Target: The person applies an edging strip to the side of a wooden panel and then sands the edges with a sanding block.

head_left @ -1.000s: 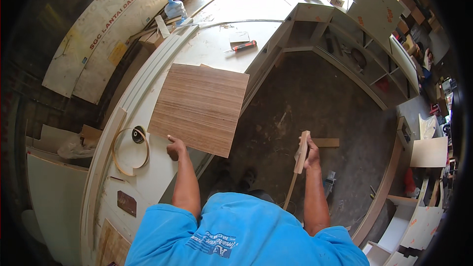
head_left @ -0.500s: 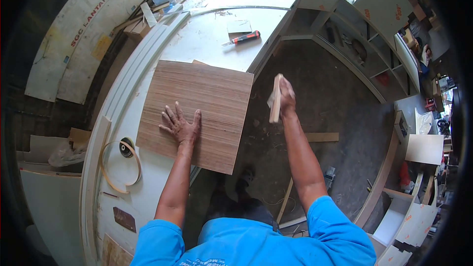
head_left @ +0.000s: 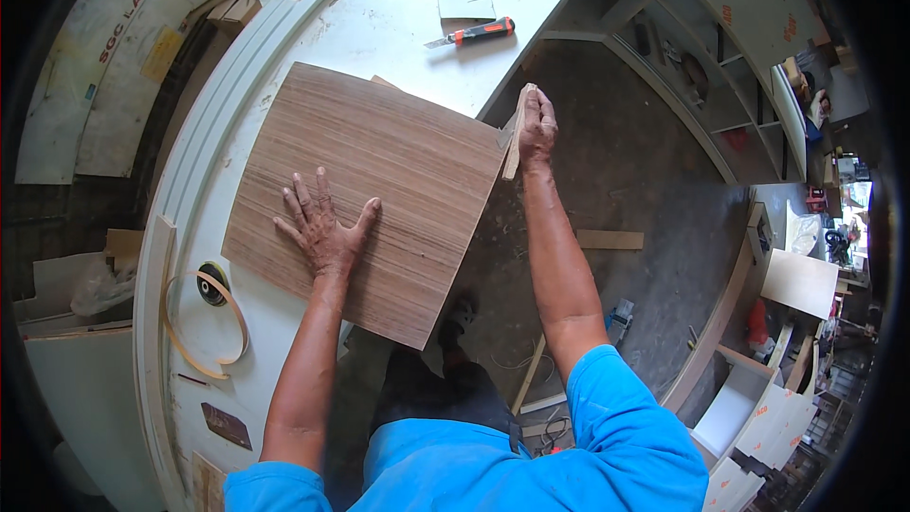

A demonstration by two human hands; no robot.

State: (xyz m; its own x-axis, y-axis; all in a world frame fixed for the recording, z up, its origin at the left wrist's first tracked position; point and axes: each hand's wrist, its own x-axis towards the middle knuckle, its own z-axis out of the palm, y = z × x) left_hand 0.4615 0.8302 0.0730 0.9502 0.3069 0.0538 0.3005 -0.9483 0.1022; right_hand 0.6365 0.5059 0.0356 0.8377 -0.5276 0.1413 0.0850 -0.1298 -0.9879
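Note:
A wood-grain board (head_left: 398, 171) lies on the white worktable, its right and near corners overhanging the edge. Flat on the board's face, with fingers spread, my left hand (head_left: 327, 232) presses down. At the board's right edge my right hand (head_left: 538, 133) is closed around a narrow wooden block (head_left: 513, 159). A crumpled greyish sheet (head_left: 505, 136) shows between block and board; it looks like sandpaper. The block stands tilted against or very near the edge near the far right corner; exact contact is hard to see.
A red-and-black utility knife (head_left: 483, 30) lies beyond the board. To the left are a loop of edge strip (head_left: 173, 330), a dark round disc (head_left: 212, 284) and long white strips. An open cabinet carcass (head_left: 654, 57) stands at the far right; a wood strip (head_left: 609, 240) is on the floor.
My right hand has brought the block up and left to the board's right edge. The board sits slightly turned, and my left hand stays flat on it. The view has shifted.

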